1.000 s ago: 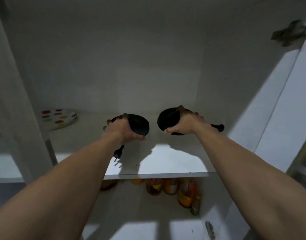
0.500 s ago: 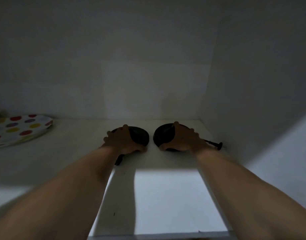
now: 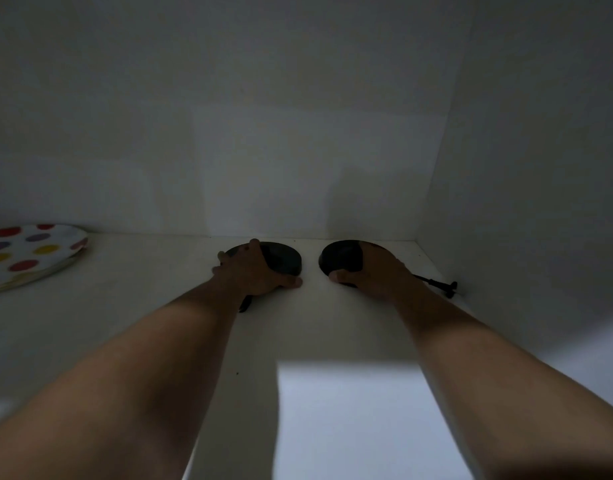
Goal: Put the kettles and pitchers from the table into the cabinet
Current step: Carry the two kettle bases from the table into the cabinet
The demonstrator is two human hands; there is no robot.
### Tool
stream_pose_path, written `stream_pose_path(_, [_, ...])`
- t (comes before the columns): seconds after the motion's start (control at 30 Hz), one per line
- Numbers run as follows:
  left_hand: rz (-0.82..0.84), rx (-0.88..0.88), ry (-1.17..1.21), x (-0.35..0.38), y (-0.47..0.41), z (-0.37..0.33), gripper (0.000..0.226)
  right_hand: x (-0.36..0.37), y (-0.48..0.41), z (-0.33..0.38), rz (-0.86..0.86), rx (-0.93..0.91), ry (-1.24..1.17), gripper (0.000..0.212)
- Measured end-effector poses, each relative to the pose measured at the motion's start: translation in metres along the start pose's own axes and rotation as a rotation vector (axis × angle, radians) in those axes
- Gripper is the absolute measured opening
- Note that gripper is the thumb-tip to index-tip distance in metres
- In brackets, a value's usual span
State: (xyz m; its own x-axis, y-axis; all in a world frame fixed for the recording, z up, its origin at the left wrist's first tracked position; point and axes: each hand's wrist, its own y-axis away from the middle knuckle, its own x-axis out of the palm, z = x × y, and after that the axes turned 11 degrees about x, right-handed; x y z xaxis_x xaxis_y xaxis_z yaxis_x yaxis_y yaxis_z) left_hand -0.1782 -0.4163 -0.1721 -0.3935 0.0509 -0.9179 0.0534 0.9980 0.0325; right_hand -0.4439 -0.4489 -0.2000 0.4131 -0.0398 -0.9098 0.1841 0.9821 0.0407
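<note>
Moved: both bases pushed deeper, now near the cabinet's back wall.
Left hand [image 3: 253, 271]: grip clamped on left kettle base [image 3: 280, 259], flat on shelf [image 3: 152, 306].
Right hand [image 3: 374, 271]: grip clamped on right kettle base [image 3: 341, 258], plug [image 3: 448, 288] trailing to the right corner.
Left side: dotted plate [image 3: 28, 252].

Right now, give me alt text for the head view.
Both hands rest on two round black kettle bases at the back of a dim white cabinet shelf: the left hand on the left base, the right hand on the right base. A polka-dot plate sits far left.
</note>
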Motion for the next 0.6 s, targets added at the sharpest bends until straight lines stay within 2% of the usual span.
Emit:
stream_pose_path(0.13, [0.011,0.011,-0.020,-0.001,-0.002,-0.002,0.171,0.003,-0.009,0.001,-0.023,0.021,0.005,0.152])
stream_pose_path(0.2, [0.010,0.015,-0.023,-0.004,0.002,-0.005,0.164,-0.003,0.006,0.008,-0.028,0.028,-0.008,0.149])
stream_pose_path(0.23, [0.010,0.013,-0.027,-0.005,0.005,-0.008,0.156,-0.009,0.019,0.013,-0.024,0.030,-0.006,0.145])
stream_pose_path(0.3, [0.003,0.016,-0.053,-0.007,0.012,-0.011,0.142,-0.019,0.044,0.021,-0.013,0.041,0.025,0.124])
stream_pose_path(0.37, [-0.002,0.024,-0.090,-0.010,0.020,-0.014,0.138,-0.026,0.059,0.022,-0.005,0.057,0.062,0.107])
stream_pose_path(0.47, [0.002,0.024,-0.104,-0.017,0.036,-0.017,0.136,-0.038,0.077,0.021,-0.007,0.061,0.077,0.100])
stream_pose_path(0.6, [-0.032,0.072,-0.132,-0.037,0.071,-0.022,0.120,-0.064,0.115,0.027,-0.020,0.062,0.125,0.097])
